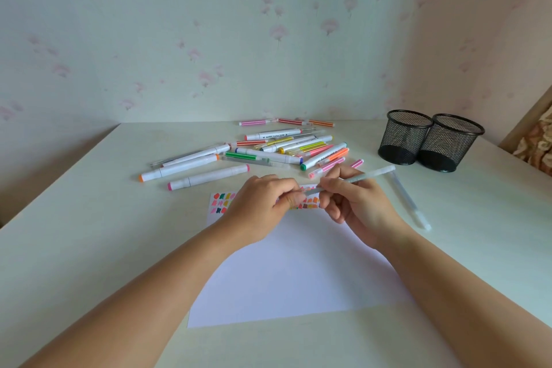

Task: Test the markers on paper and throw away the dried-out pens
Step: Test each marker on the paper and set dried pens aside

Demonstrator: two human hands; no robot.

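Grey pen (pixel 358 178) held over the far edge of the paper (pixel 298 272), slanting up to the right. My right hand (pixel 355 200) has its fingers curled round the barrel. My left hand (pixel 263 206) pinches the pen's left end between thumb and fingertips. Probably the cap, but I cannot tell if it is on or off.

Colour swatches (pixel 222 203) sit in rows right under both hands. The rest of the sheet is bare.

Untested markers (pixel 268 152) lie in a loose pile on the counter (pixel 89 248), beyond the paper. Two mesh cups (pixel 404 137) stand far right. A clear pen (pixel 409 200) lies just right of the sheet.

Risks:
- A stiff cap could give suddenly, and the tip would streak my fingers or the swatches.
- My left hand is low, so fresh ink could smear.
- Setting this pen back on the pile would lose track of what's been tested.
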